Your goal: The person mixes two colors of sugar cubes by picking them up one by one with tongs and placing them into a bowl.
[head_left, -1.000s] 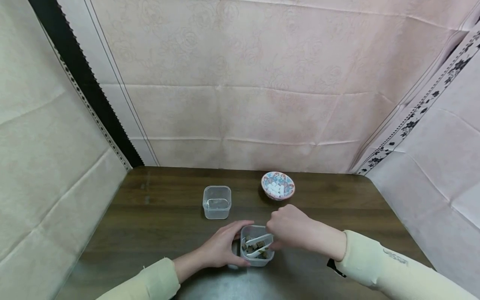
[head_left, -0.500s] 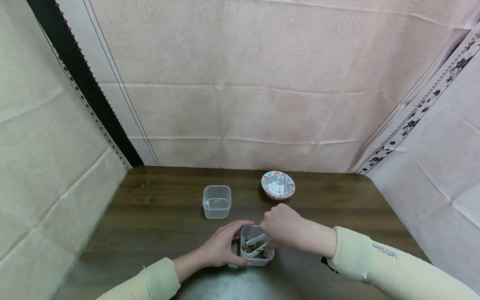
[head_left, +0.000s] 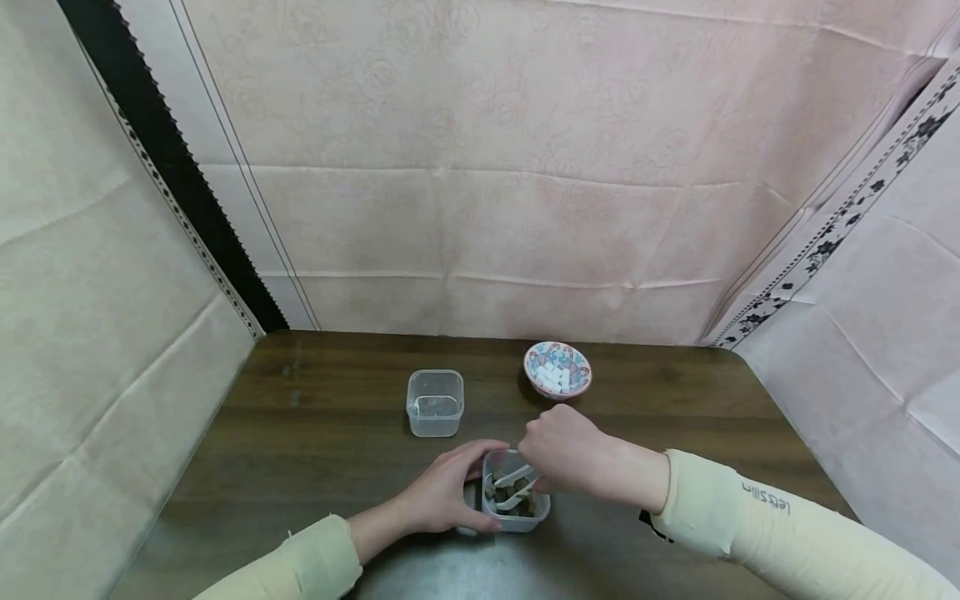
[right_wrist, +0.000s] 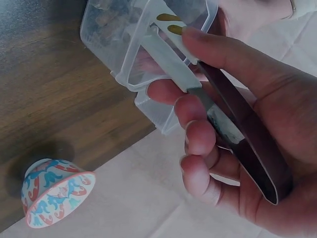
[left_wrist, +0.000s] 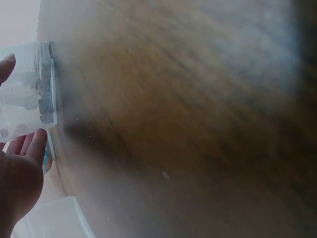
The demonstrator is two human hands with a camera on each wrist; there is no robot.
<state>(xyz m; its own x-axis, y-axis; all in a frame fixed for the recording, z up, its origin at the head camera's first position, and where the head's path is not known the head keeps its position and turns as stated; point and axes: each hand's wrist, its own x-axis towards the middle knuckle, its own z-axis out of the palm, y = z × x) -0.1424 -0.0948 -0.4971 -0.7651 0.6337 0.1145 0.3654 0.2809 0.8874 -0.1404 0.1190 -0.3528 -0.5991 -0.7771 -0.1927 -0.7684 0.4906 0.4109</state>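
In the head view my left hand (head_left: pixel 444 492) holds a clear plastic container (head_left: pixel 519 525) between thumb and fingers. Small brownish pieces (head_left: pixel 496 493) lie inside it. My right hand (head_left: pixel 564 448) is at the container's right side, gripping a pair of tongs (right_wrist: pixel 250 130) with dark maroon arms and white tips. The right wrist view shows the thumb on one arm and the fingers against the other, with both white tips reaching down into the container. The left wrist view catches the left fingers (left_wrist: pixel 37 145) against the container's wall.
A second clear plastic container (head_left: pixel 434 421) stands behind and to the left. At the back of the wooden table (head_left: pixel 330 433) sits a patterned bowl (head_left: pixel 533 385) with several white cubes (head_left: pixel 553 377). Pale cloth hangs along the back and sides.
My right hand has shifted a little left over the container, and the tong tips have drawn inward with it. The left hand and its container have stayed in place.
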